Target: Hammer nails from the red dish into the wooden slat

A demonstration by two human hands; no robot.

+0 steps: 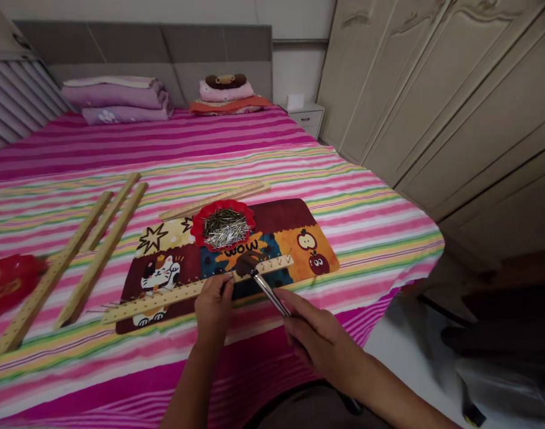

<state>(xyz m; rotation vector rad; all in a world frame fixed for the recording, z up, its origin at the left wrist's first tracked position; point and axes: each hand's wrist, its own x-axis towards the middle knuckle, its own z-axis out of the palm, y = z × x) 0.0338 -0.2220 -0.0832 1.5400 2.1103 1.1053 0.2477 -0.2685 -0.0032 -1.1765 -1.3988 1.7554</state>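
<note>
My right hand [319, 333] is wrapped round the handle of a hammer [270, 292] with a shiny metal shaft. Its dark, blurred head is over a pale wooden strip [176, 294] drilled with small holes. Thumb and finger of my left hand [214, 304] are pinched at the strip beside the hammer head, on what looks like a nail, mostly hidden by the fingertips. Thin nails stand in the strip on both sides of my hand. Beneath it lies a patterned mat [276, 215]. A red scalloped bowl [197, 231] on the mat holds a heap of loose nails [228, 229].
Several wooden strips [105, 256] lie on the striped bedspread [371, 208] at the left, beside a red plastic item [13, 280]. Behind the bowl are more strips [214, 198]. Folded bedding [115, 98] sits by the headboard; wardrobes [415, 89] stand at the right.
</note>
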